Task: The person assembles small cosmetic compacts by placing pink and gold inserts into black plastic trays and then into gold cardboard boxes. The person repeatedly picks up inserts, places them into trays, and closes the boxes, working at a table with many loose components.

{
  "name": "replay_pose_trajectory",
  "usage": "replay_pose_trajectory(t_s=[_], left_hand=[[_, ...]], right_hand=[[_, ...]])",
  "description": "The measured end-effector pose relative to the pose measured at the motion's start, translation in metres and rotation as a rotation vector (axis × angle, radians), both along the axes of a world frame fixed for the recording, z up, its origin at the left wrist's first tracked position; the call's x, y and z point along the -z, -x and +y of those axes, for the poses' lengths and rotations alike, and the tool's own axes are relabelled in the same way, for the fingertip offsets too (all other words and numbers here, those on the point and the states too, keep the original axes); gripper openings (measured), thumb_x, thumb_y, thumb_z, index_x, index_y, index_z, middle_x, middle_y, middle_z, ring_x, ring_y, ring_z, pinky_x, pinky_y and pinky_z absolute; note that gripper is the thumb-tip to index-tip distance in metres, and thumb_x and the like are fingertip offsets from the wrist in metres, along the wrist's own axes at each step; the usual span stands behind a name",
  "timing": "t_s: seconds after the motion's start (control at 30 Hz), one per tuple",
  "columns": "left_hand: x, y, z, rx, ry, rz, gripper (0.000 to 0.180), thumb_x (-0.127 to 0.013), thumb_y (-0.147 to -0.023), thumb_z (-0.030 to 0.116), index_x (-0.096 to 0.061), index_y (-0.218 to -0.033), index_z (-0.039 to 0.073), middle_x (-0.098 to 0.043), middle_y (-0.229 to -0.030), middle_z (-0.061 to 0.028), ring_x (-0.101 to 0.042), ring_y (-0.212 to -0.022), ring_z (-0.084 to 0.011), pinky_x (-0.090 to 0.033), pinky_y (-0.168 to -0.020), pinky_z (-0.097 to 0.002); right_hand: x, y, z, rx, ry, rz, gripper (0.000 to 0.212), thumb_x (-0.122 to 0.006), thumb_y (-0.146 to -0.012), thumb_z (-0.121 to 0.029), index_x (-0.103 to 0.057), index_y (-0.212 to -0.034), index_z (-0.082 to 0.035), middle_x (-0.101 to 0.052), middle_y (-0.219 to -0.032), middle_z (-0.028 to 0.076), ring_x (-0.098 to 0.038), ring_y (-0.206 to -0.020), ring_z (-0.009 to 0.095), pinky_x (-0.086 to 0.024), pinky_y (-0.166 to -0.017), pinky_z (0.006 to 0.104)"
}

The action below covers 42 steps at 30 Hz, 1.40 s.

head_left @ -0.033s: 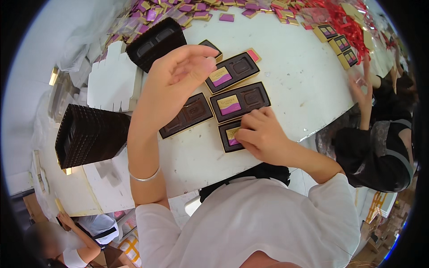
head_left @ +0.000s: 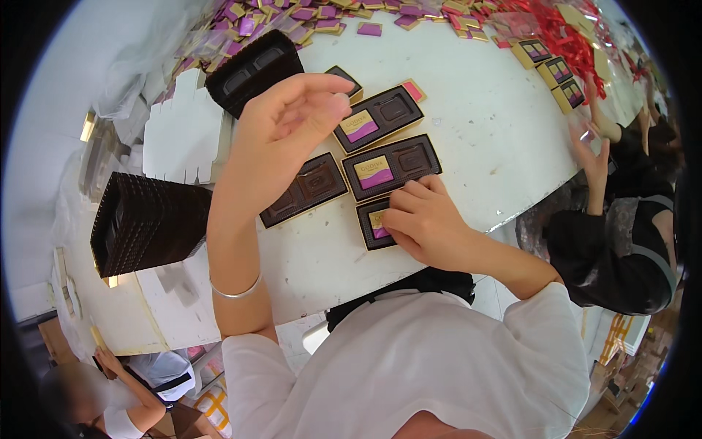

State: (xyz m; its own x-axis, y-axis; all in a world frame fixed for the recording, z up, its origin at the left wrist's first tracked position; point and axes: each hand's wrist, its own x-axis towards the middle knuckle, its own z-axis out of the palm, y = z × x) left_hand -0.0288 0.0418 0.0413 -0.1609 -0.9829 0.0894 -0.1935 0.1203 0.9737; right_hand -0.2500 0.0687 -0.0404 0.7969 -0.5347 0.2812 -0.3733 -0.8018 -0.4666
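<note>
My left hand is raised over the left side of the box group, fingers stretched out and thumb apart, with nothing visible in it. My right hand bends its fingers into the nearest gold-edged box, hiding its right half; what they pinch is hidden. A gold-and-purple wrapped chocolate shows at its left. The middle box and the upper box each hold one such chocolate on the left, beside a bare recess. Partly behind my left forearm lies a box with a bare dark tray.
Dark plastic trays stand in a tall stack at left and another stack farther back. White cartons lie between. Loose wrapped chocolates cover the far edge. Filled boxes sit near red ribbons; a co-worker's hand is at right.
My right hand has shifted slightly to the left over the nearest box. My left hand stays nearly still. The co-worker's hand at right has moved a little.
</note>
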Motion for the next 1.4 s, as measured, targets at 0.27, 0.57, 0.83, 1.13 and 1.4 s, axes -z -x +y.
replay_pose_trajectory(t_s=[0.27, 0.57, 0.83, 1.13, 1.4], left_hand=[[0.004, -0.023, 0.038, -0.168, 0.119, -0.136, 0.026, -0.062, -0.085, 0.01, -0.059, -0.109, 0.001, -0.063, -0.098, -0.0079, -0.059, -0.094, -0.0157, -0.044, -0.086, -0.0274], [0.065, -0.034, 0.093, -0.286, 0.208, -0.897, 0.058, -0.071, -0.074, 0.018, -0.049, -0.126, 0.006, -0.039, -0.138, -0.0145, -0.041, -0.124, -0.0312, -0.032, -0.104, -0.0399], [0.077, -0.038, 0.099, -0.287, 0.1, -0.746, 0.064, -0.073, -0.071, 0.017, -0.046, -0.128, 0.006, -0.042, -0.133, -0.0155, -0.041, -0.123, -0.0323, -0.033, -0.102, -0.0389], [0.048, -0.021, 0.082, -0.337, 0.327, -0.426, 0.063, -0.074, -0.072, 0.011, -0.046, -0.128, 0.005, -0.05, -0.122, -0.0116, -0.054, -0.106, -0.0228, -0.044, -0.088, -0.0332], [0.047, -0.052, 0.089, -0.159, -0.162, 0.492, 0.048, -0.059, -0.085, 0.005, -0.037, -0.128, 0.004, -0.062, -0.098, -0.0096, -0.059, -0.086, -0.013, -0.046, -0.073, -0.0231]], right_hand=[[-0.014, 0.01, -0.129, 0.316, -0.01, -0.47, 0.014, -0.065, -0.078, -0.009, -0.061, -0.089, -0.002, -0.061, -0.087, 0.009, -0.055, -0.07, 0.018, -0.046, -0.066, 0.0304], [0.047, -0.037, -0.284, 0.4, 0.273, 0.036, 0.026, -0.064, -0.079, -0.016, -0.061, -0.101, -0.002, -0.064, -0.092, 0.016, -0.061, -0.09, 0.031, -0.047, -0.081, 0.0379], [-0.017, -0.047, -0.179, 0.006, -1.308, -0.663, 0.023, -0.054, -0.088, -0.015, -0.06, -0.1, 0.005, -0.063, -0.083, 0.009, -0.062, -0.076, 0.015, -0.05, -0.074, 0.0291], [-0.039, -0.089, -0.07, -0.171, -1.146, -0.382, 0.022, -0.049, -0.091, -0.013, -0.059, -0.098, 0.006, -0.061, -0.075, 0.006, -0.057, -0.062, 0.009, -0.048, -0.061, 0.0216], [-0.043, -0.09, -0.057, -0.49, -0.081, -0.503, 0.038, -0.067, -0.076, -0.006, -0.055, -0.113, -0.004, -0.057, -0.093, 0.008, -0.055, -0.079, 0.021, -0.047, -0.067, 0.0319]])
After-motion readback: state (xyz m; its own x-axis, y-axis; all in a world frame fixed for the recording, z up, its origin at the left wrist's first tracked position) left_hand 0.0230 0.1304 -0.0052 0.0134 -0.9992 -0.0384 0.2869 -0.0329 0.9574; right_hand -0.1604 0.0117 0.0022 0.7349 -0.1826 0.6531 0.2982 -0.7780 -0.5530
